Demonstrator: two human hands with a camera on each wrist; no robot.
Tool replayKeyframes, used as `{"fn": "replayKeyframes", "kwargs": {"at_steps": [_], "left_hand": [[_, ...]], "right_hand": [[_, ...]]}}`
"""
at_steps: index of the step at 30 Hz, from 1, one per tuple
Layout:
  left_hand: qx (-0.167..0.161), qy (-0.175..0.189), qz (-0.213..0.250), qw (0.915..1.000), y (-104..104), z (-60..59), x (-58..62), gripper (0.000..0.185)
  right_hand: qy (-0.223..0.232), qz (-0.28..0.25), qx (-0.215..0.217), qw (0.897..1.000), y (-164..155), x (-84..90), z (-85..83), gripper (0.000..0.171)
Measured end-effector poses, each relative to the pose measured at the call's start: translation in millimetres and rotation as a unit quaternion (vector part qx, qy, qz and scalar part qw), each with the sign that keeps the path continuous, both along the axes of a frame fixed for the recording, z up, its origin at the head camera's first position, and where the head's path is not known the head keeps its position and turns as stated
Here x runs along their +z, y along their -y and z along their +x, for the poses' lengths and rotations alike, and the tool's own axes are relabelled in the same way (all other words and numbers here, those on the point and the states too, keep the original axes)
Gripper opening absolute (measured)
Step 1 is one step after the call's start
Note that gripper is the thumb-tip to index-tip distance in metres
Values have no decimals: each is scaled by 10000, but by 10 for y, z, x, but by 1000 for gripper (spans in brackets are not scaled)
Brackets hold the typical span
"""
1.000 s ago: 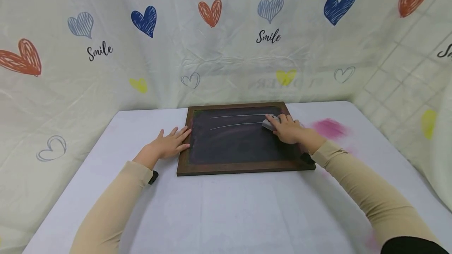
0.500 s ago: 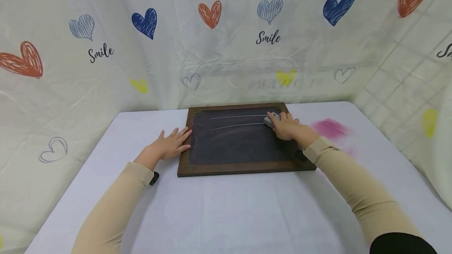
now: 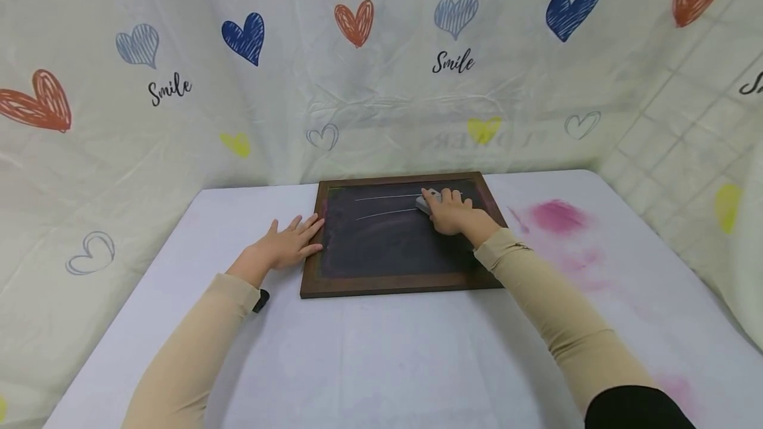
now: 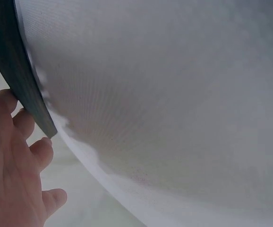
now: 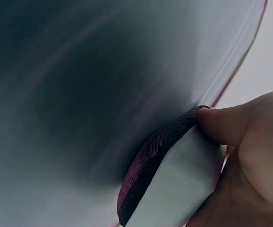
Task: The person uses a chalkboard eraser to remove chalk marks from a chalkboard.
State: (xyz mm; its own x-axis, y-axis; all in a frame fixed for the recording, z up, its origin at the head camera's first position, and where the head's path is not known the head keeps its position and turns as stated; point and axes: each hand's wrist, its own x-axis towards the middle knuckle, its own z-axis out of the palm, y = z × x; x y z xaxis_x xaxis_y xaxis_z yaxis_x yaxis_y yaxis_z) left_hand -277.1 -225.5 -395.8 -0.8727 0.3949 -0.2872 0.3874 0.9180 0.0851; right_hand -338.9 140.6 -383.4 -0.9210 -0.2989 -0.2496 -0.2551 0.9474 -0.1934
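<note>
Small, curtained-off tabletop work booth; kind of building around it unclear. Enclosed at the back and on both sides by pale, creased, plastic-looking sheeting (image 3: 399, 75), printed with red, blue and yellow hearts (image 3: 244, 38) and with "Smile" (image 3: 453, 62) in black script. Showing faintly at the back: mirror-reversed lettering (image 3: 456, 142); at right, a tile-like grid of lines (image 3: 672, 71). Close to the back sheeting: a table under white cloth (image 3: 369, 356), with pink smudges (image 3: 559, 216) toward the right and a framed chalkboard (image 3: 381, 247) near the far edge.
</note>
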Motion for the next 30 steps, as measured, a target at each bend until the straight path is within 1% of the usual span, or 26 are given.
{"fn": "replayKeyframes", "kwargs": {"at_steps": [6,10,14,21,25,30], "left_hand": [[-8,-45,4,10000,2,-22,-6,71],[-2,-39,-12,10000,-1,-31,-12,72],[13,-35,15,10000,1,-16,-11,71],[13,-59,26,10000,-12,14,10,69],[17,-67,-30,10000,-9,8,4,69],[45,-57,-34,10000,0,-3,-3,69]], "right_hand": [[36,146,71,9999,391,34,57,65],[45,227,193,9995,668,51,105,65],[-12,281,396,9988,940,62,159,65],[-80,370,791,9961,1391,20,252,66],[-132,471,1003,9938,1543,-5,286,66],[-315,507,1086,9923,1532,8,307,64]]}}
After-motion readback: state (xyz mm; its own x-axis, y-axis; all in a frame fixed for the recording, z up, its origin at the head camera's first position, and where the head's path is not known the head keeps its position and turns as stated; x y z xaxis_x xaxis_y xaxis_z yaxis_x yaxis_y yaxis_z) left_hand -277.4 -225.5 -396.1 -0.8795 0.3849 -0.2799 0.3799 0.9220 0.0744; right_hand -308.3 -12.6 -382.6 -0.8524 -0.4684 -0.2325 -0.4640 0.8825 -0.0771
